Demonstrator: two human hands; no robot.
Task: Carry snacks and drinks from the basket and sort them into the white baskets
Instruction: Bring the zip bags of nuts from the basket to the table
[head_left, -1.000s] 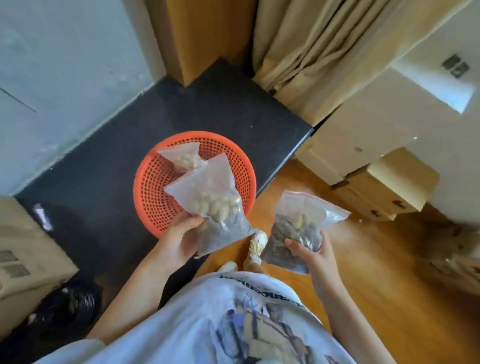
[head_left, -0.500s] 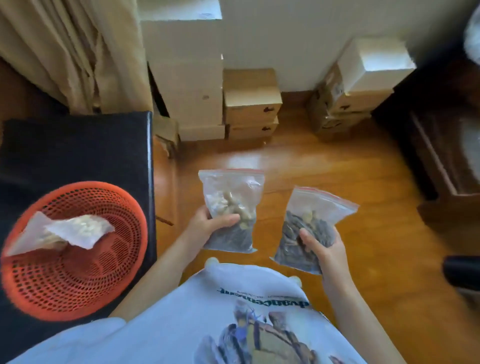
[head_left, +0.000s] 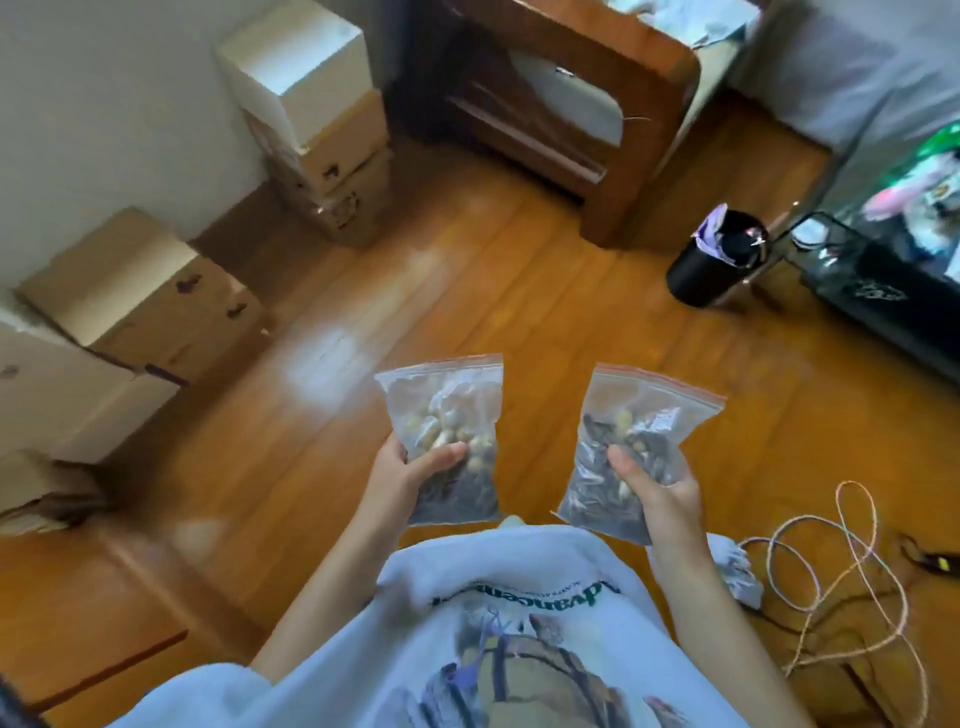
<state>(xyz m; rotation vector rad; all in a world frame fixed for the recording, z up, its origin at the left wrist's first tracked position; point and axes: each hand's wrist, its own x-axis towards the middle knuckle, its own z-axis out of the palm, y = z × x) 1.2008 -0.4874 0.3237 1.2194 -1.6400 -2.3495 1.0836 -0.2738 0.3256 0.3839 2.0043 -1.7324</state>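
The left hand (head_left: 402, 475) is curled round a zip bag of nuts (head_left: 445, 436), the right hand (head_left: 657, 493) round a zip bag of seeds (head_left: 631, 449); both are held upright, side by side, apart. No white baskets are seen; open wooden floor (head_left: 519, 291) lies beyond the bags.

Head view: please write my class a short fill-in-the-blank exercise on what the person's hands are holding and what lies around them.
1. Each hand holds a clear zip ____ of snacks.
2. The left hand grips the left bag; the right hand grips the ____ bag.
3. The floor is made of ____.
4. The bin is coloured ____.

Missing words: bag; right; wood; black
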